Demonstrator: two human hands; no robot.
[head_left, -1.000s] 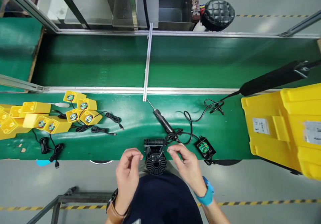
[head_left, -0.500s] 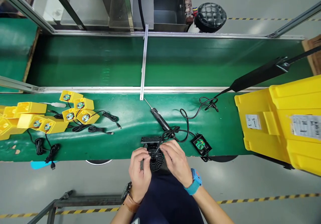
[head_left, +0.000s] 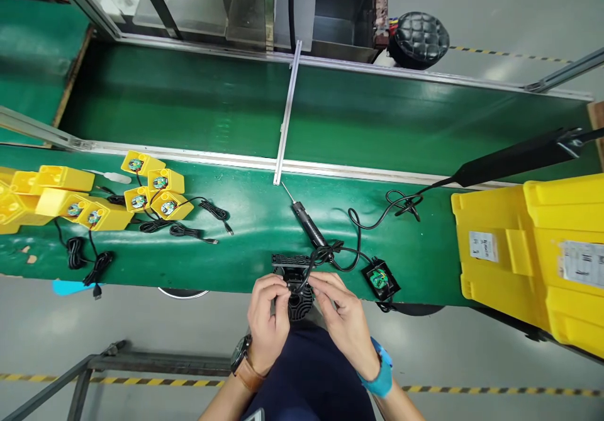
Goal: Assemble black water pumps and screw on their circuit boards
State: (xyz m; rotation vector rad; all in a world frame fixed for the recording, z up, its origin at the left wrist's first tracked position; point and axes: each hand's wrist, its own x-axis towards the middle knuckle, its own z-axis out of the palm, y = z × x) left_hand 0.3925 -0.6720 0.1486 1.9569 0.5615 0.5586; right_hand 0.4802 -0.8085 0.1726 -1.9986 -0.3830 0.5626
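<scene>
My left hand (head_left: 268,311) is closed in a pinch at the left side of a black ribbed housing (head_left: 300,308), which lies at the bench's front edge. From the other side my right hand (head_left: 343,317) pinches with thumb and forefinger close to the same housing. Whatever the fingertips hold is too small or hidden to name. A dark cable (head_left: 306,280) curves down between the two hands. Just beyond them lies a black electric screwdriver (head_left: 309,224), its bit pointing away and its cord looped. Right of my hands sits an open black case with a green circuit board (head_left: 379,277).
Several yellow housings (head_left: 109,215) with circuit boards and bundled black cables (head_left: 98,267) lie on the left of the green bench (head_left: 245,254). A yellow bin (head_left: 512,245) stands at right. A metal rail (head_left: 287,112) crosses the conveyor behind. A black stool (head_left: 419,38) is farther back.
The view has turned and shifted slightly, so the bench looks tilted. Both hands stay at the black housing, with their fingertips slightly shifted.
</scene>
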